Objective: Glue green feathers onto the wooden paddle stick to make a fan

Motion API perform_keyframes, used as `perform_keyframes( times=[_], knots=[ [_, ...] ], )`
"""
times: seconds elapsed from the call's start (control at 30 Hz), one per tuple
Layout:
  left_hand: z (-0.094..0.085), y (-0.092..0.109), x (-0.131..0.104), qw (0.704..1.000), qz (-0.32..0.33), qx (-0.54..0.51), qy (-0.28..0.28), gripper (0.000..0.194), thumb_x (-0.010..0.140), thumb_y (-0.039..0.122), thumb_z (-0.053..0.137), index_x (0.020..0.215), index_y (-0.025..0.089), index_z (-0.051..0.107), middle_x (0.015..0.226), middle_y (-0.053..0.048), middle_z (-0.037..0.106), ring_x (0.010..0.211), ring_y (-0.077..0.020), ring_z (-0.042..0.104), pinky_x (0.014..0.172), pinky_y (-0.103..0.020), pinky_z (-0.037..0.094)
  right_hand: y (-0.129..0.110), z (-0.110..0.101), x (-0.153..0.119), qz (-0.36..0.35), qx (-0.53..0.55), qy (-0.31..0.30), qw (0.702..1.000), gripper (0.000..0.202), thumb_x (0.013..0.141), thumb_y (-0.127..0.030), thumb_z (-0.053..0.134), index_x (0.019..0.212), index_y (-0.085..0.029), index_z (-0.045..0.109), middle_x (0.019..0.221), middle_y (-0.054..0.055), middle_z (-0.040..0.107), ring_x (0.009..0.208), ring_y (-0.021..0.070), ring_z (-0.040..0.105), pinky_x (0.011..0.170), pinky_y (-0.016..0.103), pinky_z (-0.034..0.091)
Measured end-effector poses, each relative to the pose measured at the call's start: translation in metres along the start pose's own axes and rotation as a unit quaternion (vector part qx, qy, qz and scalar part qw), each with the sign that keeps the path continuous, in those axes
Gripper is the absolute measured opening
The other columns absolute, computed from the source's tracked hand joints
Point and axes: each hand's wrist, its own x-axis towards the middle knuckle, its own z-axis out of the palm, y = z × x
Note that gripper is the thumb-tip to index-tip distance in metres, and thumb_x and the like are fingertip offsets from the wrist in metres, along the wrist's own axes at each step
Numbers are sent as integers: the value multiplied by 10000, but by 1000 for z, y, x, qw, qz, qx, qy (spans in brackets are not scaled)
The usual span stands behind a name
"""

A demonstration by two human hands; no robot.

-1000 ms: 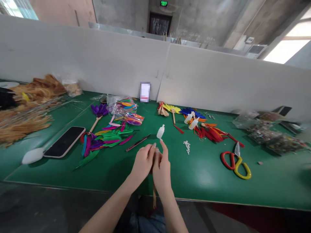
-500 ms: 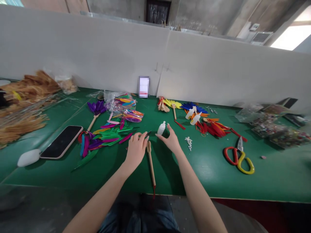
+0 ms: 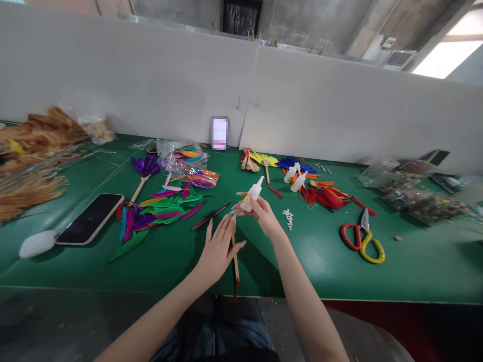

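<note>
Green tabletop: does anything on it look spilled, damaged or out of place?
No damage stands out. Small white bead-like pieces lie loose to the right of the right hand, with no container around them; that resembles a spill, though it may be deliberate.

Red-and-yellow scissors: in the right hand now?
No: the scissors lie on the green table, apart from the right hand, which holds a white bottle.

Green tabletop (image 3: 317,266), wooden stick (image 3: 236,265) by its near edge, loose bright feathers (image 3: 169,213), dark-screened phone (image 3: 90,219), scissors (image 3: 365,221), white beads (image 3: 289,219)
</note>
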Motion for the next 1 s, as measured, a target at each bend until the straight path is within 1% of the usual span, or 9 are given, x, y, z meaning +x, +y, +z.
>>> perform_keyframes(
  times=[0.17, 0.3, 0.5, 0.63, 0.73, 0.8, 0.87, 0.93, 1.0],
  knots=[
    [-36, -14, 13, 987, -50, -66, 135, 490, 959, 267, 338, 1428, 229, 203, 1429, -100, 399, 1335, -214, 334, 1067, -434, 321, -31, -7, -15, 14, 27, -75, 997, 516, 838, -568, 480, 1084, -137, 620, 688, 25, 670, 587, 150, 635, 631, 309, 541],
    [-61, -19, 22, 984, 21, -34, 174, 490, 939, 200, 368, 1413, 248, 256, 1390, -87, 445, 1295, -217, 386, 1025, -380, 370, -42, -7, -25, 42, -8, -94, 995, 537, 858, -612, 393, 967, -142, 629, 579, -32, 568, 490, 108, 528, 536, 251, 470],
    [-68, -12, 38, 984, 129, 90, 84, 380, 910, 265, 472, 1289, 241, 483, 1350, -84, 496, 1163, -272, 472, 950, -399, 358, -41, 4, -30, 89, -143, -37, 985, 560, 847, -644, 360, 548, -189, 492, 428, -65, 393, 394, 83, 358, 398, 215, 271],
    [-60, -14, 54, 980, 183, 66, 31, 283, 874, 279, 544, 1135, 185, 597, 1105, -93, 644, 966, -248, 543, 811, -363, 404, -47, -1, -35, 102, -220, -54, 969, 605, 872, -623, 309, 445, -211, 428, 395, -42, 404, 387, 103, 403, 427, 235, 314],
    [-55, -20, 63, 990, 118, -51, 62, 281, 819, 355, 619, 1017, 156, 645, 938, -77, 677, 843, -214, 559, 745, -328, 429, -51, -12, -37, 89, -232, -54, 967, 536, 876, -593, 351, 589, -196, 566, 453, -28, 507, 404, 124, 484, 460, 252, 390],
    [-53, -24, 66, 985, 24, -157, 66, 323, 777, 420, 647, 966, 158, 661, 874, -52, 681, 744, -180, 558, 653, -285, 437, -48, -16, -35, 38, -252, -24, 967, 400, 830, -551, 501, 907, -185, 646, 626, 2, 620, 534, 153, 578, 524, 269, 449],
    [-52, -27, 68, 969, -39, -242, 35, 337, 757, 440, 647, 954, 168, 671, 857, -29, 685, 683, -155, 552, 584, -253, 421, -40, -15, -29, -28, -261, -5, 965, 449, 766, -480, 629, 1118, -202, 600, 867, 51, 665, 756, 186, 630, 648, 297, 495],
    [-49, -30, 70, 956, -56, -287, 4, 324, 741, 407, 652, 960, 169, 679, 866, -19, 690, 677, -146, 552, 583, -244, 415, -28, -8, -20, -75, -241, -3, 968, 411, 750, -435, 657, 1091, -209, 622, 1020, 80, 645, 903, 202, 620, 741, 318, 503],
    [-46, -33, 72, 951, -59, -303, -6, 308, 726, 359, 657, 961, 162, 687, 875, -22, 690, 698, -149, 556, 609, -244, 419, -17, 1, -12, -90, -218, 2, 972, 322, 764, -426, 638, 994, -201, 657, 1010, 79, 650, 901, 201, 623, 754, 323, 506]
  ],
)
